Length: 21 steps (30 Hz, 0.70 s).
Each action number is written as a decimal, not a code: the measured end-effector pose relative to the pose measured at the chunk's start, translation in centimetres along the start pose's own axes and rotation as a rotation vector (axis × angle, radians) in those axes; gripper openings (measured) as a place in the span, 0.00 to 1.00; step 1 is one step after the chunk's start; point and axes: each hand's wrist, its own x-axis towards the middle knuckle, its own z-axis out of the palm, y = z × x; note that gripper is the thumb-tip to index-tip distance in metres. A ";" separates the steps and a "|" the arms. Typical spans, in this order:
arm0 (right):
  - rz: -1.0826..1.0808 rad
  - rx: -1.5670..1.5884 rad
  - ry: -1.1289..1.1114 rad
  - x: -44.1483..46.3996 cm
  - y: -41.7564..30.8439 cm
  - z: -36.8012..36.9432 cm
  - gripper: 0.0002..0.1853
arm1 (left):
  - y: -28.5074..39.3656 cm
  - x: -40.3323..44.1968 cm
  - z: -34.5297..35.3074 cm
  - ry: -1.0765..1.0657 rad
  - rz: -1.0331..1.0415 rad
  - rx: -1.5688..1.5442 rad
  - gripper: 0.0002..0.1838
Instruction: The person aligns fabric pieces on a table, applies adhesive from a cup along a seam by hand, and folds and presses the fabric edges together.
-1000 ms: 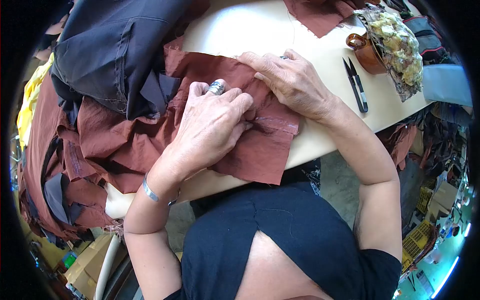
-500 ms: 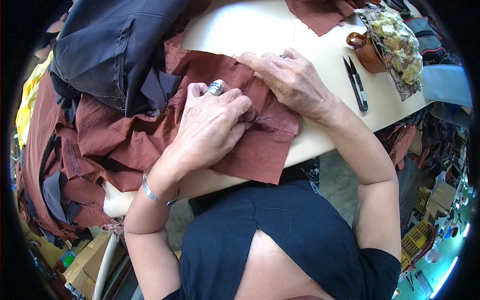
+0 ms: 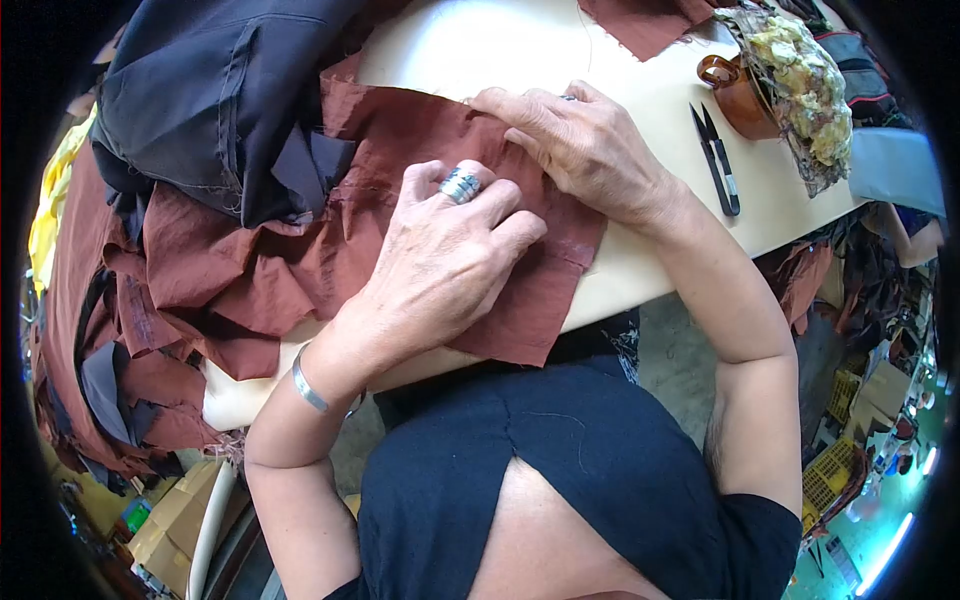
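Observation:
A piece of reddish-brown cloth (image 3: 400,150) lies on the pale tabletop, with a seam running toward its right side. My left hand (image 3: 450,250), with a wide silver ring and a bracelet, is bent over the middle of this cloth. Its fingers are curled down onto the fabric, and their tips are hidden. At the cloth's upper right edge is my right hand (image 3: 590,150), its index finger and thumb closed on the fabric near the edge. Black thread snips (image 3: 715,160) lie on the table to the right of that hand.
Dark navy fabric (image 3: 190,100) is heaped at the upper left, with more brown cloth bunched below it. A brown mug (image 3: 745,105) stands at the right beside a yellowish, rough-textured clump (image 3: 795,95). Another brown scrap (image 3: 645,25) lies at the back.
My left hand has shifted slightly right, and its fingers have loosened and lifted from a tighter fist. The cloth has moved a little up and left. My right hand stays almost in place.

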 end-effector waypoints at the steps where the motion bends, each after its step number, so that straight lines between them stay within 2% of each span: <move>1: -0.015 -0.008 0.031 0.0 0.2 0.4 0.22 | 0.0 0.1 0.1 -0.016 -0.004 0.001 0.08; 11: -0.021 -0.026 -0.030 -0.1 0.3 0.4 0.24 | -0.6 0.3 -0.4 -0.151 0.001 -0.159 0.11; 17: -0.049 -0.052 -0.001 -0.2 0.5 0.6 0.24 | 0.5 0.4 0.6 0.016 0.004 -0.125 0.11; 21: -0.030 -0.040 -0.044 0.0 0.2 0.1 0.24 | 0.9 0.5 1.2 -0.023 -0.020 -0.119 0.11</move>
